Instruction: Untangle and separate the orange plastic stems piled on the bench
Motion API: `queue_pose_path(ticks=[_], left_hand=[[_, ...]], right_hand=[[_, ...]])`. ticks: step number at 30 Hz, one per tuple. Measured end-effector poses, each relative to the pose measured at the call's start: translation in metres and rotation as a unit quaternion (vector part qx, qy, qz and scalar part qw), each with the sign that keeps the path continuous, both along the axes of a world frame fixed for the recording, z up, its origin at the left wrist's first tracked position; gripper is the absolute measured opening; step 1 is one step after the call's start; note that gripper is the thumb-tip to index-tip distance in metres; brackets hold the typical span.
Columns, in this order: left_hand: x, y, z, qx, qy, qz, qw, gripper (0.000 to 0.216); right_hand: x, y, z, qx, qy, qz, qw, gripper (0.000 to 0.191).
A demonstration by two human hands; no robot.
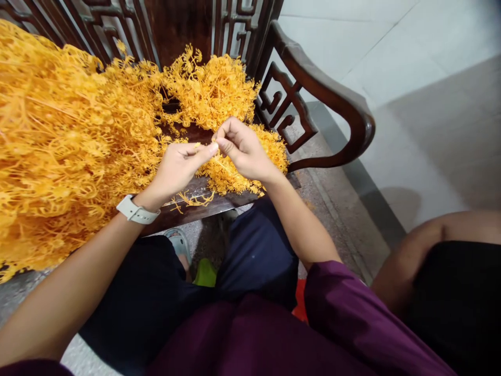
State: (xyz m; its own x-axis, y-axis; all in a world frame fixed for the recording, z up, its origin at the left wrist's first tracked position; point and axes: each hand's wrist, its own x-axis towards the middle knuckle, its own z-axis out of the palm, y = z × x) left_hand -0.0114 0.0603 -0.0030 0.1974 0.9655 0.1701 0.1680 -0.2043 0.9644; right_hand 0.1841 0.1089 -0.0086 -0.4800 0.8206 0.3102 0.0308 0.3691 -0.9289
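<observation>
The person sits facing a dark wood bench [203,201] w/ a carved back and a curved armrest [332,99] on the right end. Both hands meet in the middle, just above the front edge of the seat. The left hand [178,167], w/ a pale watch [136,210] on the wrist, pinches a tiny yellow sprig [214,142] between thumb & finger. The right hand [242,149] is closed on the same sprig from the other side, fingertips touching the left ones. The sprig is very small, so its shape is hard to tell. A big heap of yellow plastic sprigs [58,146] fills the left part of the seat and hangs over its front edge. A smaller pile [213,89] sits at the back of the seat near the armrest, and some more lie right under the right hand. A few loose bits [191,199] rest on the front edge. Another person's arm [415,250] shows at the far right, away from the bench
</observation>
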Motion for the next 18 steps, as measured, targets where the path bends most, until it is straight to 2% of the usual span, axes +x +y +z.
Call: queue_pose_path(ticks=[3, 5, 8, 12, 15, 18], left_hand=[[0.002, 0.001, -0.002, -0.011, -0.011, 0.019, 1.0, 0.013], [0.002, 0.001, -0.003, -0.011, -0.006, 0.019, 1.0, 0.01], [-0.001, 0.0, -0.001, -0.023, 0.002, -0.02, 1.0, 0.009], [-0.013, 0.003, 0.004, -0.051, -0.056, -0.126, 0.989, 0.015], [-0.023, 0.006, 0.01, -0.053, -0.046, -0.198, 0.978, 0.025], [-0.028, 0.008, 0.014, -0.034, -0.016, -0.237, 0.971, 0.03]], right_hand=[[-0.004, -0.004, 0.004, -0.013, 0.031, 0.001, 0.999, 0.057], [-0.004, -0.004, 0.005, -0.035, 0.061, 0.017, 0.997, 0.055], [-0.005, -0.004, 0.003, -0.093, 0.12, 0.06, 0.987, 0.052], [-0.006, -0.006, 0.0, -0.183, 0.181, 0.153, 0.954, 0.047], [-0.007, -0.008, -0.002, -0.195, 0.203, 0.222, 0.934, 0.044], [-0.007, -0.008, -0.003, -0.194, 0.221, 0.241, 0.925, 0.038]])
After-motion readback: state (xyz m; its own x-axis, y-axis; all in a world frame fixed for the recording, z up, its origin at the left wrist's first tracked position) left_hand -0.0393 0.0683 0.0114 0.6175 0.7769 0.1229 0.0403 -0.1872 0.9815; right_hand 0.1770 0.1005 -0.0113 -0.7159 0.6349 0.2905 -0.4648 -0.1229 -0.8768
